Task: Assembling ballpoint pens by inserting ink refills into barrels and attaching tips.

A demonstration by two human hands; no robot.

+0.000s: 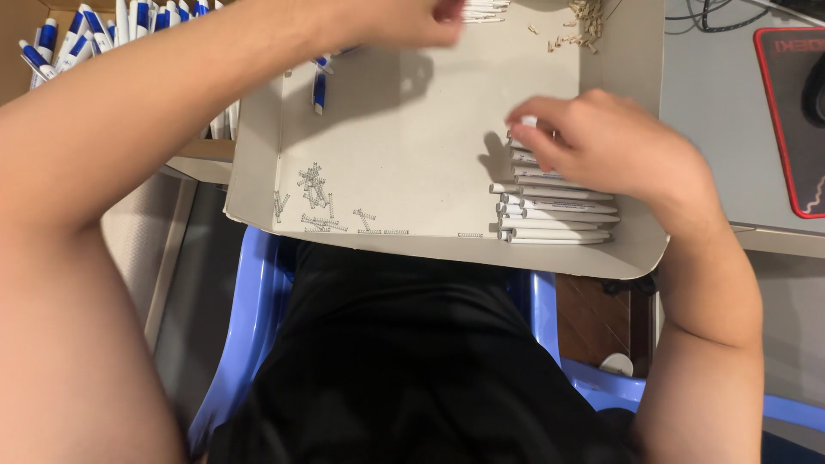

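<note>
A shallow grey cardboard tray [404, 137] rests over my lap. My right hand [610, 142] lies on a stack of white pen barrels [559, 215] in the tray's right corner, its fingers pinching the top barrel. My left hand [412, 19] reaches across to the tray's far edge, blurred, its fingers curled near white pen parts [485, 10]; what it grips is not clear. Several small metal springs [316, 193] are scattered in the near left corner. A blue and white pen part [319, 90] lies near the far left wall.
A pile of assembled blue and white pens [94, 30] fills a box at the far left. Small tan parts [584, 21] lie at the tray's far right. A red-edged black mat [795, 112] sits on the desk at right. I sit on a blue plastic chair [258, 318].
</note>
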